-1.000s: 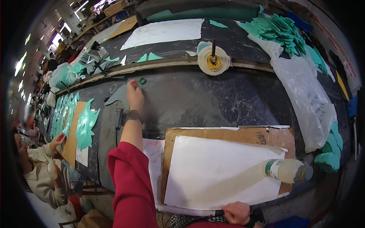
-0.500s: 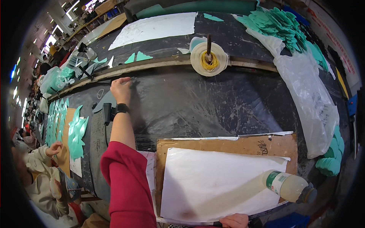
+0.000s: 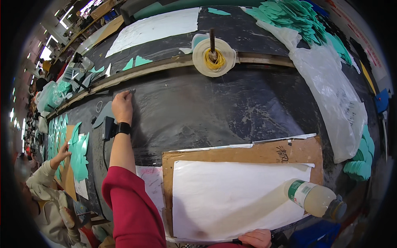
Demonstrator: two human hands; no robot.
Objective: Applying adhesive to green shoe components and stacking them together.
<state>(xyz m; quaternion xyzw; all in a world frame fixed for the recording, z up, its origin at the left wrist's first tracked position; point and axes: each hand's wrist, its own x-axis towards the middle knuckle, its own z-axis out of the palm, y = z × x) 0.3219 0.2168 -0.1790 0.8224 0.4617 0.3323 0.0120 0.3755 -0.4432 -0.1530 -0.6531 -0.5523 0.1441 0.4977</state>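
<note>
My left hand (image 3: 123,106) reaches far out over the dark table (image 3: 194,107), a black watch on its wrist. Its fingers are pinched together close to the surface, and a tiny dark thing at the fingertips is too small to name. Beside it lies a grey-green flat cut piece (image 3: 103,115), partly hidden by a dark grey block-shaped thing (image 3: 108,128) beside the wrist. My right hand (image 3: 256,238) rests at the lower edge, fingers curled by a dark object I cannot make out. Before it a white paper sheet (image 3: 235,194) lies on a cardboard sheet (image 3: 215,155).
A bottle of cloudy liquid (image 3: 316,199) is at the paper's right. A tape roll (image 3: 202,58) sits on a spindle by the long rail (image 3: 157,67). Plastic bag (image 3: 331,99) and green piece piles (image 3: 289,18) lie right. A co-worker's hand (image 3: 63,152) touches green pieces (image 3: 78,159) at left.
The view has shifted a little. My left hand has drawn slightly closer, its fingers still pinched. The co-worker's hand has risen to the green pieces. My right hand stays at the lower edge.
</note>
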